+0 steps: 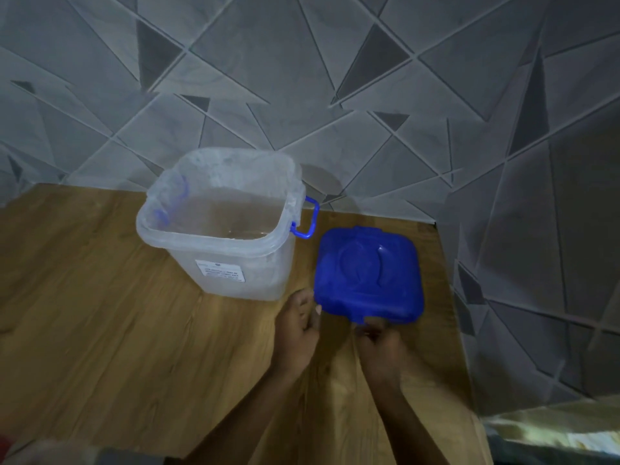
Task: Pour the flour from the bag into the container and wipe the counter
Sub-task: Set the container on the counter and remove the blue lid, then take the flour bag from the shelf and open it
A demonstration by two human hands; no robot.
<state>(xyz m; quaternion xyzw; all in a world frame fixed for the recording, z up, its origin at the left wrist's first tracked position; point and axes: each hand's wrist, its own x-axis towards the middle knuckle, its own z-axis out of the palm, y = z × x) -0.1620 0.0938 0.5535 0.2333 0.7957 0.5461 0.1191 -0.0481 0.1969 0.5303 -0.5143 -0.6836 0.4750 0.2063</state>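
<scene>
At centre frame, both hands, left [297, 325] and right [380, 344], grip a blue lid's [369, 275] near edge beside an open tub [221, 223].

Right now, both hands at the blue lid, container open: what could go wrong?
1. The lid lies at the counter's right side; a slip from the right hand or left hand could send it off.
2. The open container stands just left of it; swinging the lid could knock its blue handle and spill the contents.
</scene>
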